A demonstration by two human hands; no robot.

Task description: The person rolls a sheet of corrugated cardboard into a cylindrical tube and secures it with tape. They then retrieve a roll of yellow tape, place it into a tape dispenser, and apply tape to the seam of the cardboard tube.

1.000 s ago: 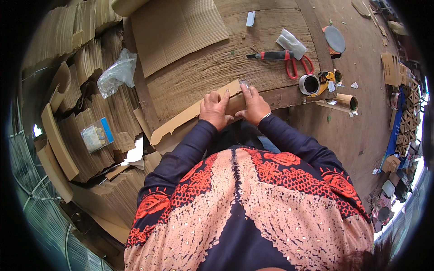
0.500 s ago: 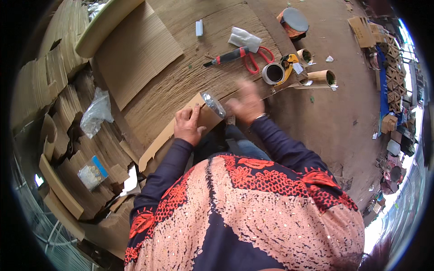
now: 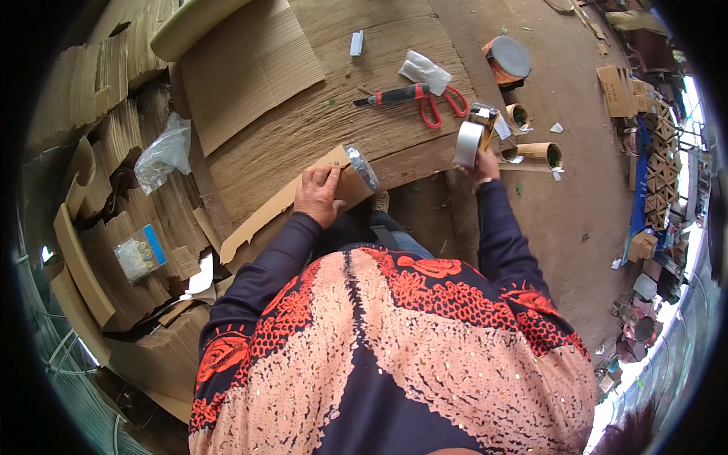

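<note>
The folded cardboard (image 3: 267, 215) lies slantwise along the near side of the wooden table (image 3: 303, 129), its right end covered by a shiny, silvery or clear end piece (image 3: 362, 168). The left hand (image 3: 318, 197) holds it, fingers together across the top and thumb along the near side. That grip seems best made firm but not crushing, with the weight near the shiny end, since the fold looks liable to spring open or roll.

At the table's right corner, the right hand (image 3: 484, 164) is closed around a tape dispenser (image 3: 487, 121) loaded with 1 pale roll; whether the dispenser is touching the wood I cannot tell. A level wrist should serve well there, as 2 tubes (image 3: 538, 156) (image 3: 519, 117) sit just beside it.

Bare wood shows between the cardboard and the red-handled knife (image 3: 398, 95), whose handle reaches the scissors (image 3: 434, 124); a low path along the table's front edge seems safer than one across those 2 tools. Brown floor (image 3: 561, 227) spreads right of the corner, while stacked cardboard (image 3: 171, 212) crowds the left edge.
</note>
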